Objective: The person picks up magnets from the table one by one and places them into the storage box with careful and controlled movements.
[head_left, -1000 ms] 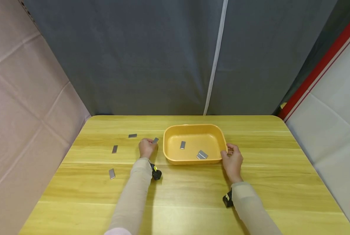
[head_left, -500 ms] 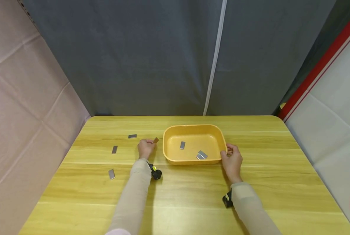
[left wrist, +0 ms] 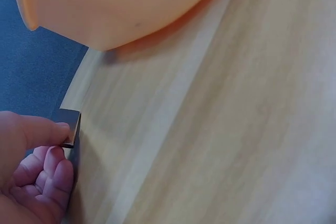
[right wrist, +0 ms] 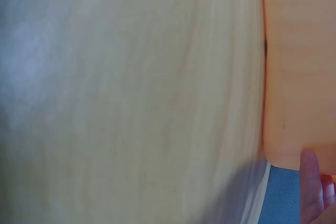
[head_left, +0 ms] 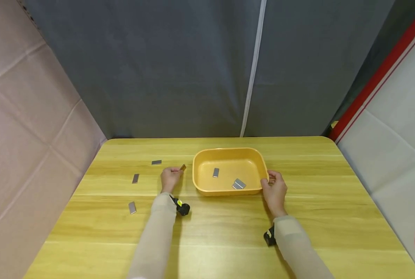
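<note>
Between its thumb and fingers, the left hand pinches a small flat metal rectangle, just left of a yellow plastic basin. In the left wrist view, that metal rectangle is tilted, with one dark face showing and a thin edge toward the camera. The right hand grips the basin's right front corner; its thumb lies against the outer wall in the right wrist view. Inside the basin lie one metal rectangle and an overlapping pair.
Three similar metal rectangles lie apart on the wooden table, left of the left hand: a far one, a middle one and a near one. A grey curtain hangs behind the table's far edge.
The left hand has shifted slightly left and toward the person, and the metal rectangle in it has turned from a grey face to a brownish one. The right hand and basin have stayed put.
</note>
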`<move>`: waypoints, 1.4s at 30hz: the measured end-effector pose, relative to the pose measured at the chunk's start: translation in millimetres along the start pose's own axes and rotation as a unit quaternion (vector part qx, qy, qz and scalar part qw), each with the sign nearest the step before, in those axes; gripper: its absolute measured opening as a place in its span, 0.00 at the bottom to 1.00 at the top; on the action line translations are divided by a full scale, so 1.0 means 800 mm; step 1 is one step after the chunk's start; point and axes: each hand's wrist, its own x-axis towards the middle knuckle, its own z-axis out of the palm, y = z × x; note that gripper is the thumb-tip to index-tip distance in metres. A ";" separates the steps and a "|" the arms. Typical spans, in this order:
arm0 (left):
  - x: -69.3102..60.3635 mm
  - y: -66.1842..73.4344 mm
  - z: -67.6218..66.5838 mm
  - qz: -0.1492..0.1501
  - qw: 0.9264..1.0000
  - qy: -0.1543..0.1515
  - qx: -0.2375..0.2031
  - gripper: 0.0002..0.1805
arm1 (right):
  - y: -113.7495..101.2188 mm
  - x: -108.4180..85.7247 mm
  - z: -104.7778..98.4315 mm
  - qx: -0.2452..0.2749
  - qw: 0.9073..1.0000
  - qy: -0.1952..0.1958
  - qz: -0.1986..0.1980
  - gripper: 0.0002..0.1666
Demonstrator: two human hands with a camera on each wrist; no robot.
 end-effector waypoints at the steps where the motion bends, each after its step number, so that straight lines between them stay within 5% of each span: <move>1: -0.001 -0.001 -0.001 0.000 1.000 -0.002 -0.001 0.10 | 0.000 0.000 0.000 0.000 1.000 0.000 -0.001 0.18; 15: -0.007 -0.005 -0.002 0.008 1.000 -0.008 0.000 0.09 | -0.002 0.000 -0.001 -0.004 1.000 -0.005 0.009 0.18; 28: -0.011 -0.010 -0.005 0.003 0.997 0.001 -0.072 0.13 | -0.003 -0.001 -0.002 -0.003 1.000 -0.014 0.018 0.19; 37: -0.012 -0.016 -0.005 -0.050 0.975 -0.029 -0.213 0.14 | -0.002 -0.001 0.000 -0.007 1.000 -0.006 0.015 0.18; 42: -0.014 -0.012 -0.005 -0.052 0.962 -0.049 -0.263 0.15 | -0.003 -0.001 -0.001 -0.007 1.000 -0.004 0.013 0.18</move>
